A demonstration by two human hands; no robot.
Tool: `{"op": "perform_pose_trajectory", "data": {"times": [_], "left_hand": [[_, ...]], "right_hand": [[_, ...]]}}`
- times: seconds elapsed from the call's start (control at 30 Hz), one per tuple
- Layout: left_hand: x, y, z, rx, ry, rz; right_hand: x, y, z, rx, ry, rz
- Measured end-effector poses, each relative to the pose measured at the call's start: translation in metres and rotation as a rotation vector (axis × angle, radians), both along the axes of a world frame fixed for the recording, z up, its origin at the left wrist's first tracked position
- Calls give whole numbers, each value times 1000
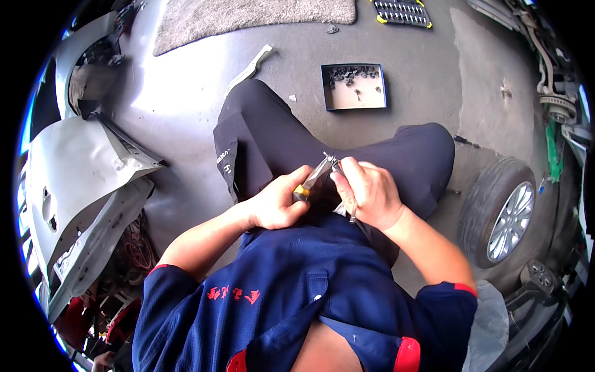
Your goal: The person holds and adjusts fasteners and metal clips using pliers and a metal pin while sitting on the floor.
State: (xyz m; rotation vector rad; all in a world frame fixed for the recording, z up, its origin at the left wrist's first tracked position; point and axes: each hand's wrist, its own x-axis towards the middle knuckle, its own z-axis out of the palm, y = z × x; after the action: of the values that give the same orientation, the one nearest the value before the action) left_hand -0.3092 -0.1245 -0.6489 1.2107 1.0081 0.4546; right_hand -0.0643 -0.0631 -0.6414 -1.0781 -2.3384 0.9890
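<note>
Just above my lap, my left hand [280, 201] is closed around a pair of pliers [318, 172] with a yellow grip, their slim metal jaws pointing up and to the right. Close by the jaws, my right hand [372, 193] pinches a small dark piece [336, 164] whose kind I cannot make out. Below the right fingers a bit of shiny metal [352, 217] sticks out; most of it is hidden by the hand. The two hands are only a short way apart.
A shallow box [370, 99] with several small dark clips stands on the floor ahead. Farther off lie a grey mat [248, 23] and a socket set [401, 13]. Grey car panels [80, 170] crowd the left; a wheel [496, 214] lies at the right.
</note>
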Motion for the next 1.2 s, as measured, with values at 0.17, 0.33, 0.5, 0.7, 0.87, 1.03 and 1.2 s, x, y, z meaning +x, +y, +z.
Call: {"op": "perform_pose_trajectory", "data": {"times": [0.17, 0.33, 0.5, 0.7, 0.87, 1.03, 1.2], "left_hand": [[2, 2, 3, -53, -11, 27], [-1, 1, 3, -58, -68, 16], [-2, 2, 6, 4, -55, -7], [-3, -1, 3, 57, -21, -20], [1, -2, -1, 51, 16, -22], [6, 2, -5, -32, 56, 1], [2, 1, -4, -17, -3, 20]], "right_hand": [[7, 9, 9, -431, 99, 1], [15, 7, 0, -1841, 939, -12], [7, 3, -7, -2084, 1064, 40], [7, -1, -1, -2039, 1056, 74], [5, -2, 10, -51, -111, 23], [2, 3, 10, 126, -387, 28], [20, 9, 0, -522, 247, 94]]}}
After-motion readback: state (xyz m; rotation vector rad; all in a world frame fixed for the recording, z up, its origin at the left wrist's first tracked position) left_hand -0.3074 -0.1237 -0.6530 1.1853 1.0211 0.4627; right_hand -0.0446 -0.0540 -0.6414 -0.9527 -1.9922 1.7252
